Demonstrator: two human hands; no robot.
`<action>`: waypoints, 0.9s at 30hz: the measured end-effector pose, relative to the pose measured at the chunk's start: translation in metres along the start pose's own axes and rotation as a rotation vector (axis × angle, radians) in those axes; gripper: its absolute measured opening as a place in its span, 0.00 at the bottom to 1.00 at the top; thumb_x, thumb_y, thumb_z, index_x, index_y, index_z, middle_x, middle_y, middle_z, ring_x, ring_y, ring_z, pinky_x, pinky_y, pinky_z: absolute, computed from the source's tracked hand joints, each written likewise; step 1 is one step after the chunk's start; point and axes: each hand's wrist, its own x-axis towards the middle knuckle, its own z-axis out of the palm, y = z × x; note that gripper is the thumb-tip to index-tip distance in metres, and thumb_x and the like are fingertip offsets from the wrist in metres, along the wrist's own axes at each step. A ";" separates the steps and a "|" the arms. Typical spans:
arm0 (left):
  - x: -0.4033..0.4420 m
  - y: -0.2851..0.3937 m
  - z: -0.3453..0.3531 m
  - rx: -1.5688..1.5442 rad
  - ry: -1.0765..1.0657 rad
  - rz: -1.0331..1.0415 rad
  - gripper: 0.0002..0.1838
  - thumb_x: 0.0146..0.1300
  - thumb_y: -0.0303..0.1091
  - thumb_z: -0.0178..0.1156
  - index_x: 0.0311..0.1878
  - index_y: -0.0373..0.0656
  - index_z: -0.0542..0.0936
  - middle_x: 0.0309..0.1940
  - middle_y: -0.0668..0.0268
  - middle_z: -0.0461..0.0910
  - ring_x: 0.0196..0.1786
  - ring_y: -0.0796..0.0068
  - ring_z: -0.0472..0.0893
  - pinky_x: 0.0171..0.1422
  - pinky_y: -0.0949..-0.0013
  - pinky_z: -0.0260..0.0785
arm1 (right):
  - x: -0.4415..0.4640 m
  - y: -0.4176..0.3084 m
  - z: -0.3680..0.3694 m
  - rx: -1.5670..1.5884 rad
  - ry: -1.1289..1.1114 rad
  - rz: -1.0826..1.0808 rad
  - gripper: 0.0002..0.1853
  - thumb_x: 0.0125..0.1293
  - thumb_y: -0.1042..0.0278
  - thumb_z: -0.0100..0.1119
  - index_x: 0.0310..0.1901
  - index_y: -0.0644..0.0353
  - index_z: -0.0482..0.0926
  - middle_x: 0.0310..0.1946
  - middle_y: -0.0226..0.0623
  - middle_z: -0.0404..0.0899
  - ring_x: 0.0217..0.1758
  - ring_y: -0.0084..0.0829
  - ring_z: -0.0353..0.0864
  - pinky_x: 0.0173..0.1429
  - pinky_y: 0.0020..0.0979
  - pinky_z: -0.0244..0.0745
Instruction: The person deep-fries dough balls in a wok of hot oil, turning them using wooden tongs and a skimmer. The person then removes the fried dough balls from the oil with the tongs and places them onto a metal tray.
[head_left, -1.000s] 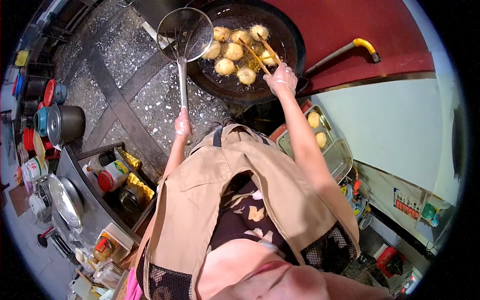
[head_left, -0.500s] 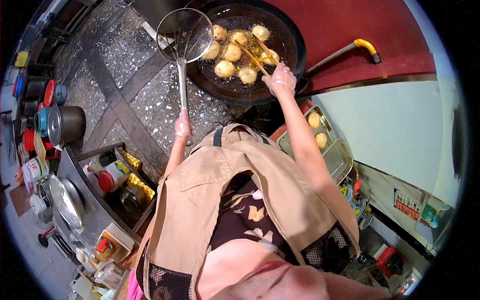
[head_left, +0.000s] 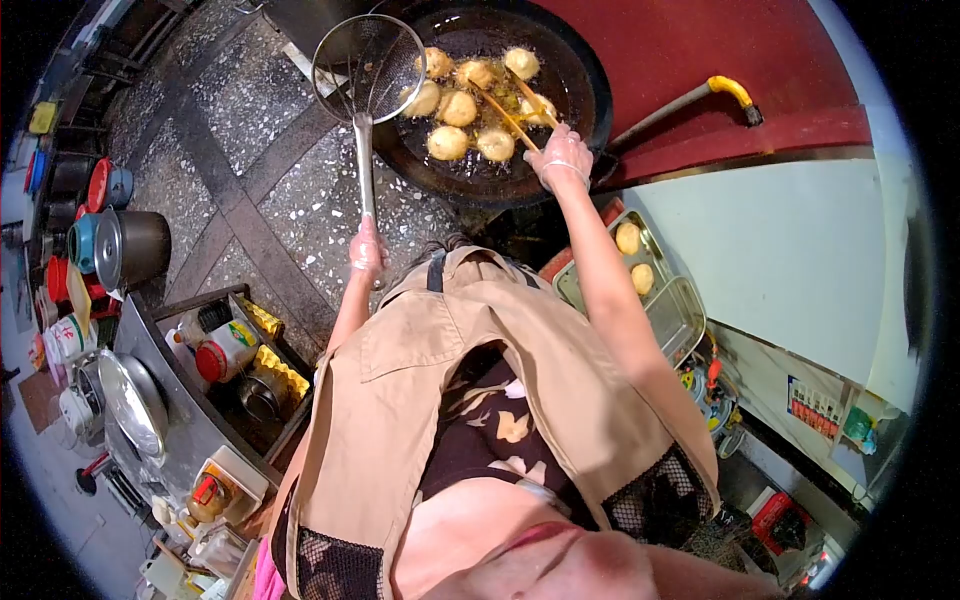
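In a large dark wok several round golden dough balls float in bubbling oil. My right hand, in a clear plastic glove, grips a pair of long wooden chopsticks whose tips reach in among the balls, apart from each other. My left hand, gloved the same way, is wrapped round the handle of a wire-mesh strainer. Its round basket hangs over the wok's left rim and the floor beside it.
Right of my body, a metal tray holds two dough balls. A yellow-ended handle rests along the red surface. Left, a metal table bears a steel bowl; a big pot stands beyond it.
Some dough balls have shifted slightly in the oil, a few drifting a little to the left. My hands, the strainer and the chopsticks have hardly moved.
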 end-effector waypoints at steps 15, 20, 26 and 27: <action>0.001 0.002 -0.003 0.071 0.008 0.029 0.35 0.54 0.71 0.45 0.17 0.43 0.70 0.09 0.69 0.63 0.09 0.73 0.64 0.12 0.68 0.56 | 0.001 -0.001 0.001 0.013 0.007 0.008 0.35 0.49 0.48 0.66 0.52 0.64 0.67 0.49 0.49 0.72 0.52 0.43 0.74 0.55 0.38 0.69; -0.004 0.006 -0.002 0.062 0.004 0.045 0.35 0.55 0.71 0.45 0.18 0.44 0.70 0.09 0.69 0.62 0.09 0.74 0.63 0.12 0.68 0.55 | 0.002 0.000 0.000 0.017 0.006 0.008 0.35 0.48 0.48 0.66 0.52 0.64 0.67 0.49 0.49 0.72 0.52 0.43 0.74 0.55 0.38 0.69; -0.001 0.004 -0.002 0.070 0.010 0.058 0.35 0.55 0.70 0.45 0.18 0.43 0.70 0.09 0.69 0.63 0.10 0.74 0.64 0.12 0.68 0.55 | 0.002 -0.001 -0.005 0.040 -0.035 0.024 0.35 0.48 0.48 0.66 0.52 0.64 0.67 0.49 0.48 0.72 0.52 0.43 0.74 0.55 0.39 0.69; 0.000 0.003 -0.002 0.070 0.010 0.058 0.35 0.55 0.70 0.45 0.18 0.43 0.70 0.09 0.69 0.63 0.10 0.74 0.64 0.12 0.68 0.55 | 0.002 -0.001 -0.006 0.041 -0.033 0.027 0.35 0.48 0.48 0.66 0.52 0.64 0.67 0.49 0.48 0.72 0.52 0.43 0.74 0.55 0.39 0.69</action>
